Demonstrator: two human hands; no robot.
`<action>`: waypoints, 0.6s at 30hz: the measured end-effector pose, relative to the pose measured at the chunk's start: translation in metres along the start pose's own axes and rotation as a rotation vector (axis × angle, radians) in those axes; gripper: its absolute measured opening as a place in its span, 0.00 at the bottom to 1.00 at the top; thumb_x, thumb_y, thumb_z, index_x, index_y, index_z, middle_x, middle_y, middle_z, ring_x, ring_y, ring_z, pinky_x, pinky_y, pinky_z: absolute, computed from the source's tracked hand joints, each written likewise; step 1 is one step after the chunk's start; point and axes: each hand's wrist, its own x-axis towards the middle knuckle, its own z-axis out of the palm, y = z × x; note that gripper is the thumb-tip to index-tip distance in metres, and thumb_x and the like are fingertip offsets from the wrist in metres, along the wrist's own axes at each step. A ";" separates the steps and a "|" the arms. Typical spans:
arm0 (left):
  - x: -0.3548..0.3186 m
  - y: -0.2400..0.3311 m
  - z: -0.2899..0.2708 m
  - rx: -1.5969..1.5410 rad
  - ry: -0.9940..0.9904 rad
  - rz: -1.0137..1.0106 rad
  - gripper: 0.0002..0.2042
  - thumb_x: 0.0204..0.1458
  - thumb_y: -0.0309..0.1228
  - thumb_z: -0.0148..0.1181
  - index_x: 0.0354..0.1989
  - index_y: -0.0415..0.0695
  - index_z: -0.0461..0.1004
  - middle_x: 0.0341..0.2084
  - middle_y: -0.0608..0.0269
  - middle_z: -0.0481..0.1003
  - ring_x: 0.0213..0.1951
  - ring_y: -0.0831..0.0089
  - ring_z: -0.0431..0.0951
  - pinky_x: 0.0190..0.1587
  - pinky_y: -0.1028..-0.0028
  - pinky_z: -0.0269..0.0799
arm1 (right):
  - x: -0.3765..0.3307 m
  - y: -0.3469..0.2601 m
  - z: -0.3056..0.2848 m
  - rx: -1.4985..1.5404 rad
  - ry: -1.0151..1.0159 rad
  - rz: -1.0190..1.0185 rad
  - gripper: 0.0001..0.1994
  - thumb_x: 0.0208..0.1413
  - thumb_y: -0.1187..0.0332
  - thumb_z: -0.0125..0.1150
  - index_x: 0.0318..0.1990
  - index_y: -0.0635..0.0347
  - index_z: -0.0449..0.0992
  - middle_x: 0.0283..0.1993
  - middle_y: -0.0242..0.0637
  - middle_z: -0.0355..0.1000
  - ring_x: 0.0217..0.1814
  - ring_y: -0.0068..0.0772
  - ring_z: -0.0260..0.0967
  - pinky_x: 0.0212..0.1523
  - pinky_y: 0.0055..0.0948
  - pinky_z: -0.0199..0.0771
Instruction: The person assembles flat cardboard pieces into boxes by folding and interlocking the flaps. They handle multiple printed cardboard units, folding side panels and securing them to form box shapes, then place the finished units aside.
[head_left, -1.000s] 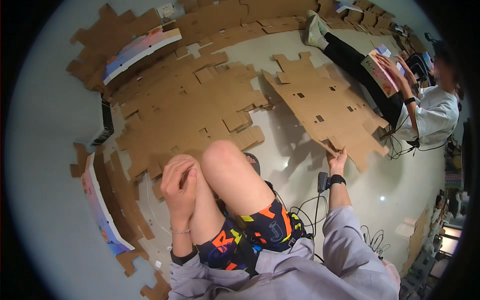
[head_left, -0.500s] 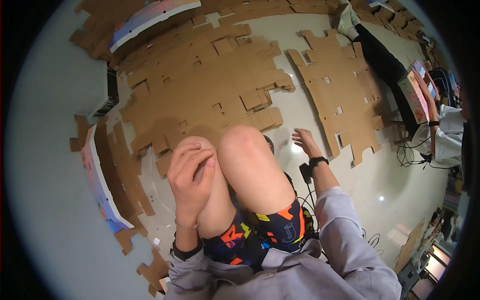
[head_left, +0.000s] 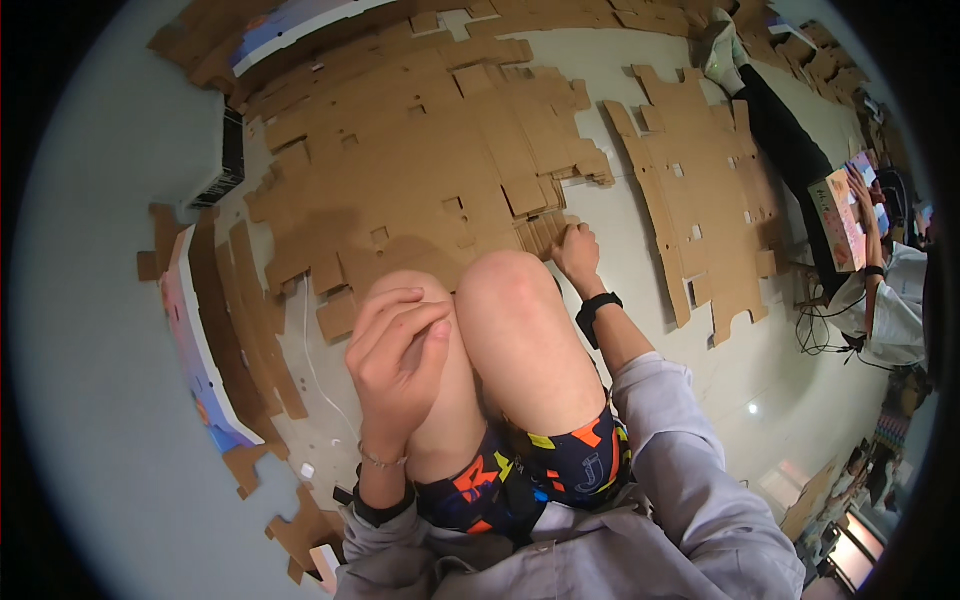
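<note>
My right hand (head_left: 577, 252) reaches past my right knee to a stack of flat brown cardboard sheets (head_left: 420, 150) spread on the floor. Its fingers are closed at the stack's near right corner, on the edge of a cut-out cardboard sheet (head_left: 538, 234); the fingertips are partly hidden. A black band circles that wrist. My left hand (head_left: 400, 345) rests by my left knee, holding nothing, with its fingers loosely bent and apart.
A second pile of cardboard sheets (head_left: 700, 190) lies to the right. Printed cardboard pieces (head_left: 200, 340) lie at the left, near a white wall (head_left: 110, 300). At the far right a seated co-worker handles a colourful box (head_left: 838, 220). Black cables (head_left: 825, 330) lie nearby.
My right hand has moved forward and left from above the floor onto the cardboard edge, and its spread fingers have closed. My left hand stays by the knee. The view has shifted slightly.
</note>
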 end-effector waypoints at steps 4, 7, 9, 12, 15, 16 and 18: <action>-0.002 0.001 0.000 -0.015 0.000 0.018 0.05 0.46 0.18 0.61 0.31 0.36 0.79 0.29 0.53 0.79 0.41 0.60 0.78 0.44 0.69 0.72 | 0.000 0.002 0.010 0.228 -0.007 -0.140 0.23 0.47 0.60 0.65 0.46 0.70 0.75 0.45 0.57 0.75 0.48 0.54 0.74 0.49 0.44 0.74; -0.006 -0.003 0.000 -0.075 0.060 -0.001 0.04 0.46 0.18 0.61 0.31 0.35 0.79 0.29 0.53 0.79 0.41 0.60 0.78 0.44 0.69 0.72 | 0.009 -0.003 0.019 0.286 -0.083 -0.191 0.22 0.47 0.59 0.64 0.43 0.71 0.77 0.39 0.58 0.77 0.43 0.55 0.76 0.47 0.45 0.74; -0.011 -0.010 -0.001 -0.166 0.092 -0.027 0.04 0.49 0.18 0.60 0.32 0.34 0.78 0.31 0.55 0.78 0.39 0.64 0.78 0.44 0.70 0.72 | 0.025 -0.028 0.005 0.274 -0.037 -0.235 0.20 0.48 0.59 0.63 0.40 0.72 0.78 0.35 0.58 0.77 0.39 0.56 0.76 0.45 0.46 0.75; -0.023 -0.025 0.004 -0.330 0.256 -0.157 0.02 0.50 0.21 0.61 0.30 0.36 0.77 0.30 0.52 0.78 0.37 0.62 0.78 0.40 0.71 0.72 | 0.052 -0.084 -0.073 0.328 0.034 -0.312 0.18 0.51 0.60 0.60 0.32 0.72 0.78 0.31 0.57 0.77 0.33 0.53 0.77 0.38 0.44 0.77; -0.033 -0.045 0.002 -0.524 0.516 -0.554 0.10 0.58 0.32 0.56 0.34 0.37 0.75 0.33 0.59 0.77 0.40 0.69 0.75 0.48 0.71 0.67 | 0.052 -0.150 -0.186 0.845 -0.120 -0.289 0.16 0.54 0.65 0.56 0.27 0.75 0.76 0.24 0.49 0.76 0.22 0.37 0.76 0.25 0.33 0.76; -0.032 -0.053 0.000 -0.679 0.569 -0.761 0.12 0.59 0.37 0.56 0.35 0.38 0.75 0.35 0.61 0.76 0.42 0.71 0.74 0.52 0.70 0.66 | 0.038 -0.165 -0.221 1.004 -0.062 -0.378 0.16 0.55 0.66 0.56 0.27 0.75 0.75 0.22 0.45 0.74 0.21 0.34 0.75 0.23 0.30 0.75; -0.031 -0.066 -0.009 -1.080 0.664 -0.940 0.20 0.57 0.48 0.57 0.46 0.43 0.74 0.41 0.59 0.75 0.46 0.66 0.73 0.55 0.66 0.64 | -0.001 -0.186 -0.277 1.285 0.039 -0.450 0.15 0.57 0.66 0.57 0.28 0.73 0.74 0.22 0.40 0.72 0.19 0.32 0.74 0.21 0.27 0.73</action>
